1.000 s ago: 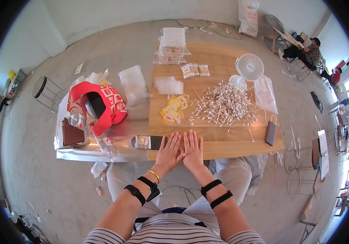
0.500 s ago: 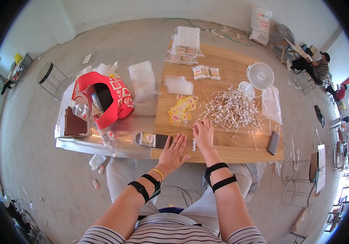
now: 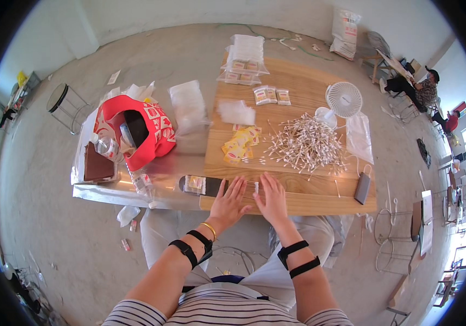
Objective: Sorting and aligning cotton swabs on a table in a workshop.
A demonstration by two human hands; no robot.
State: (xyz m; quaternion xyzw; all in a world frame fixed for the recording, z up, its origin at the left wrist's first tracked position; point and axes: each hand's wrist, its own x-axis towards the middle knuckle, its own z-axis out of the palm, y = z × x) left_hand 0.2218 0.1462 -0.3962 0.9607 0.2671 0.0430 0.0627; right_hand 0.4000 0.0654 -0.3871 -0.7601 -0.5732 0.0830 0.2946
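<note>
A neat row of cotton swabs (image 3: pixel 251 188) lies near the table's front edge, between my two hands. My left hand (image 3: pixel 229 200) rests flat at the row's left end, fingers stretched out, over part of a dark flat board (image 3: pixel 215 187). Against the right end of the row, my right hand (image 3: pixel 272 200) is laid with its fingers straight. On the board's left part sits a small row of swabs with a yellow-and-white card (image 3: pixel 195 184). Beyond my hands are a few loose swabs (image 3: pixel 253 160), yellow printed cards (image 3: pixel 239 144) and a large swab heap (image 3: pixel 308 144).
A white fan (image 3: pixel 343 100) stands behind the heap, and a grey power bank (image 3: pixel 362 189) lies right. Clear bags (image 3: pixel 236 112), small packs (image 3: pixel 265 95) and stacked bagged packs (image 3: pixel 244 54) lie farther back. A red bag (image 3: pixel 159 133) and plastic bottle (image 3: pixel 106 146) are left.
My right hand has come down from the loose swabs to the row's right end, its fingers opening from a pinch to straight. My left hand stays nearly in place.
</note>
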